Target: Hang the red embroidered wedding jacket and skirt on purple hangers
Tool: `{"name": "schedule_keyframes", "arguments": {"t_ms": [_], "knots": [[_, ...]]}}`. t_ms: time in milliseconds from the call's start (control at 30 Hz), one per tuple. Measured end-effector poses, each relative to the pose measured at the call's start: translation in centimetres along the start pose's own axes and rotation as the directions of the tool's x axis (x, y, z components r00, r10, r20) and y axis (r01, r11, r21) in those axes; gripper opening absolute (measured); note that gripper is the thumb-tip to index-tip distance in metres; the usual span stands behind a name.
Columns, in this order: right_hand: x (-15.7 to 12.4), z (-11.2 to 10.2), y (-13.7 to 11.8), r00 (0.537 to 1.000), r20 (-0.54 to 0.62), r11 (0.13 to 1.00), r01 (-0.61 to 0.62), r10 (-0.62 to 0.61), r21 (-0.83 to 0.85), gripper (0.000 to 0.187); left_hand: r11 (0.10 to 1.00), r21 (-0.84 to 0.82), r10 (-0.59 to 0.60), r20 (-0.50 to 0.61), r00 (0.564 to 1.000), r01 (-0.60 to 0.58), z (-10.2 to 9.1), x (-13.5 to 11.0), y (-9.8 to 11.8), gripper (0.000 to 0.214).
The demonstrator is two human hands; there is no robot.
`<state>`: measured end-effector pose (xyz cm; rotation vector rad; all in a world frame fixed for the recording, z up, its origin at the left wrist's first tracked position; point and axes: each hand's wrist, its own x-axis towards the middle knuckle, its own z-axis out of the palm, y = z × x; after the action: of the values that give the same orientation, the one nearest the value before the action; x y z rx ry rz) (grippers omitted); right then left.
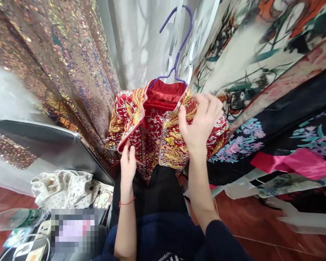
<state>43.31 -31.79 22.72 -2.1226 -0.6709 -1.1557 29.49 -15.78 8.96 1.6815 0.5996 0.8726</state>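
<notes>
A red jacket (176,143) with gold and silver embroidery hangs on a purple hanger (176,61), its front parted and a small size label showing inside the collar. My left hand (128,163) pinches the lower front corner of the panel on the left, fingers closed on the edge. Over the shoulder and chest of the opposite panel lies my right hand (201,123), thumb apart from the fingers. These fingers are slightly blurred and the palm is turned from view. Red lining is visible within the collar.
Sequinned fabric (81,47) hangs at the left, beside a black chair back (57,145). Lower left are a spotted white cloth (62,186), a plastic bottle (19,218) and a white cable (40,236). Patterned garments (260,65) and a pink satin piece (309,163) hang at the right.
</notes>
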Motion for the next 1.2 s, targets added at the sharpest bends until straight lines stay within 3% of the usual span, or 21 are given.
{"name": "schedule_keyframes", "arguments": {"t_ms": [67,133,233,367,433,567,667,733,967,1100,1200], "knots": [[1.5,1.4,0.7,1.000,0.023,0.998,0.004,-0.003,-0.058,0.046,0.983,0.145,0.104,0.037,0.994,-0.108,1.4,0.8,0.7,0.060],[1.9,3.0,1.3,0.999,0.045,0.997,-0.012,0.016,-0.079,0.051,0.950,0.278,0.133,0.052,0.990,-0.142,2.8,2.0,1.6,0.060],[1.7,4.6,2.2,0.999,0.042,0.996,-0.030,0.034,-0.079,0.052,0.899,0.431,0.122,-0.090,0.989,-0.071,3.7,4.7,3.2,0.066],[1.9,5.1,3.2,0.999,0.031,0.998,-0.014,0.016,-0.057,0.049,0.863,0.499,0.234,-0.255,0.938,-0.079,2.9,9.8,6.0,0.076],[2.1,5.2,3.4,0.999,0.033,0.999,-0.017,0.018,-0.050,0.047,0.866,0.483,0.276,-0.249,0.928,-0.128,2.1,12.6,7.5,0.075],[1.8,5.5,3.1,0.999,0.025,0.999,-0.022,0.023,-0.038,0.048,0.908,0.393,0.211,-0.123,0.970,-0.147,1.0,16.6,9.1,0.064],[1.4,5.5,2.9,0.999,0.023,0.999,-0.024,0.025,-0.033,0.048,0.905,0.400,0.183,-0.053,0.982,-0.147,0.5,17.7,9.0,0.063],[1.4,5.4,3.0,0.999,0.030,1.000,-0.026,0.027,-0.011,0.046,0.879,0.436,0.228,-0.031,0.973,-0.192,0.4,18.1,8.6,0.069],[2.4,5.3,4.9,0.997,0.060,0.995,-0.054,0.049,0.086,0.036,0.789,0.478,0.451,-0.025,0.892,-0.386,0.9,19.7,8.7,0.047],[2.7,5.9,5.7,0.998,0.038,0.995,-0.058,0.055,0.087,0.033,0.827,0.419,0.373,0.088,0.923,-0.374,0.4,20.6,9.2,0.057],[2.5,6.3,5.4,0.998,0.007,0.997,-0.055,0.055,0.061,0.032,0.839,0.426,0.339,0.078,0.938,-0.339,0.2,19.5,9.7,0.064]]}}
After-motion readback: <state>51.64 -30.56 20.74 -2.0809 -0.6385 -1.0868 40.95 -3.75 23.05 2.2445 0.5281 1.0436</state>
